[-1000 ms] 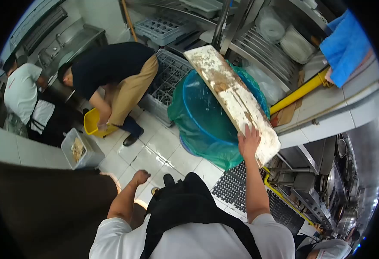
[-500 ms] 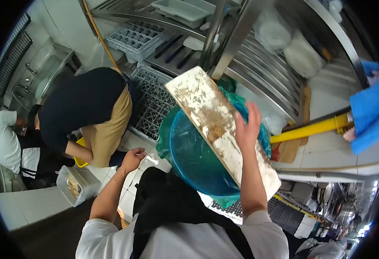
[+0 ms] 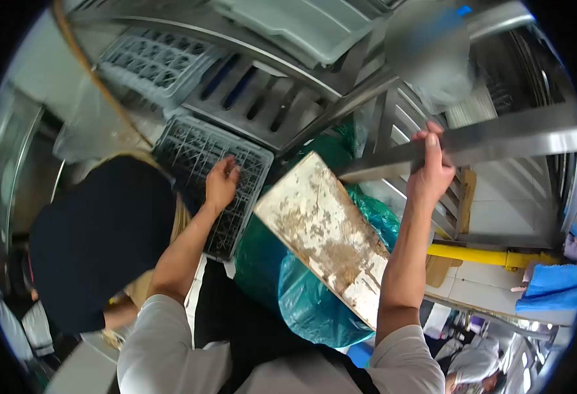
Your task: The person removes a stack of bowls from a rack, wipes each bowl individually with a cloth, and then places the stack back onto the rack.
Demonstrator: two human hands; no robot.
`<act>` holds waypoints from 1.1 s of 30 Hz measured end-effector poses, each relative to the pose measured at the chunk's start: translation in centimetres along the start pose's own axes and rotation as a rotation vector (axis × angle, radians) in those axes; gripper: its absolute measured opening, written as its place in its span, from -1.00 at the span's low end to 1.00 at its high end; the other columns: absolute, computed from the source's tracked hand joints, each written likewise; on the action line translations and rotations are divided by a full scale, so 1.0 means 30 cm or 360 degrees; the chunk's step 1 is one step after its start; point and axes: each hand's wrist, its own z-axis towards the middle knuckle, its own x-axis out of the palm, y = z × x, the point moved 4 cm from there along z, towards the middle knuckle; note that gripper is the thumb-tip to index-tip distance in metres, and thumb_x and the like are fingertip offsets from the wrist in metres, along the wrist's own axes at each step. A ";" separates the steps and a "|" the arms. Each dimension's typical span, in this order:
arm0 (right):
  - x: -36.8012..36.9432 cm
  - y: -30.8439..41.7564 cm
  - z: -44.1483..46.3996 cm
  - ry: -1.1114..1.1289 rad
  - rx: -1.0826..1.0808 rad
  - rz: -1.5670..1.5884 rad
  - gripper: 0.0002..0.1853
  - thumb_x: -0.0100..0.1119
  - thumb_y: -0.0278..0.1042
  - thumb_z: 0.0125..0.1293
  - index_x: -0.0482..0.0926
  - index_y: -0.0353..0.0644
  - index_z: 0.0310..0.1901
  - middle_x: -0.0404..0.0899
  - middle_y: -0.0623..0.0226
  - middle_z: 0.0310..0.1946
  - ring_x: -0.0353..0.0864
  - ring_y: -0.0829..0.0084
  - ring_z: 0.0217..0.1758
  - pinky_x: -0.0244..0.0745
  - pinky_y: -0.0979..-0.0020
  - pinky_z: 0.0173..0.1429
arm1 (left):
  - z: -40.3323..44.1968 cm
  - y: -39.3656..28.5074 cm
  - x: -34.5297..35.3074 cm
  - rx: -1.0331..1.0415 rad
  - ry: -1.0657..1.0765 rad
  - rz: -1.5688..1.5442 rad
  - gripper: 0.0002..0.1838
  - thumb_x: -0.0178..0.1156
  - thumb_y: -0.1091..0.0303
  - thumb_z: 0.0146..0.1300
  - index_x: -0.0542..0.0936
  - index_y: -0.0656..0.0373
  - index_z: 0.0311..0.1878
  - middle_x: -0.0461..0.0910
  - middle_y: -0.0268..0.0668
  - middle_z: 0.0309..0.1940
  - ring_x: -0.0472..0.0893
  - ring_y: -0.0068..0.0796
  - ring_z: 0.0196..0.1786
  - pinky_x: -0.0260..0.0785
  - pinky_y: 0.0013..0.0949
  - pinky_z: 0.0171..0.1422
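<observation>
My right hand (image 3: pixel 431 164) is wrapped round a metal rail (image 3: pixel 498 139) of the steel rack, thumb on the near side. Below it lies a worn white board (image 3: pixel 328 240) with brown stains, resting across a bin lined with green plastic (image 3: pixel 314 305). My left hand (image 3: pixel 222 184) hangs over a grey dish rack (image 3: pixel 213 148) with its fingers loosely apart and nothing in them. Whether it touches the rack cannot be made out.
A co-worker in a dark top (image 3: pixel 104 240) bends down close on my left. Steel shelves hold a grey tray (image 3: pixel 301 26) and a light crate (image 3: pixel 160 65). A yellow pipe (image 3: pixel 492 255) and a blue cloth (image 3: pixel 551 287) are at the right. Another person (image 3: pixel 475 361) is at lower right.
My right hand has left the board and moved up to the metal rail, closing round it. My left hand has moved forward over the dish rack. The view has shifted closer to the shelves.
</observation>
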 end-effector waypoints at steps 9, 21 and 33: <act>0.002 -0.114 -0.081 -0.0095 0.0035 -0.0150 -0.73 0.16 -0.39 0.24 0.51 -0.44 -0.12 0.54 0.15 -0.37 0.60 0.29 -0.33 0.57 0.20 -0.11 | 0.776 -0.124 0.336 0.0565 0.0126 0.0755 -0.45 0.26 0.15 0.20 0.48 0.29 0.17 0.54 0.12 0.05 0.50 0.18 0.11 0.37 -0.12 0.18; 0.001 -0.143 -0.103 0.0004 0.0090 -0.0313 -0.58 0.16 -0.04 0.23 0.42 -0.26 -0.13 0.36 0.21 -0.38 0.49 0.28 -0.33 0.60 0.08 -0.16 | 1.314 0.113 0.857 0.0644 0.0781 0.1461 -0.28 0.22 -0.09 0.15 0.38 0.08 0.33 0.39 0.03 0.27 0.34 0.14 0.31 0.23 0.00 0.32; 0.032 -0.134 -0.119 -0.0162 0.0336 -0.0314 -0.54 0.24 0.08 0.20 0.48 -0.24 -0.24 0.52 0.19 -0.33 0.54 0.27 -0.23 0.49 0.20 -0.03 | 1.450 0.161 1.027 0.0595 0.0912 0.1528 -0.26 0.21 -0.12 0.14 0.37 0.05 0.34 0.37 0.01 0.29 0.31 0.13 0.33 0.19 0.04 0.34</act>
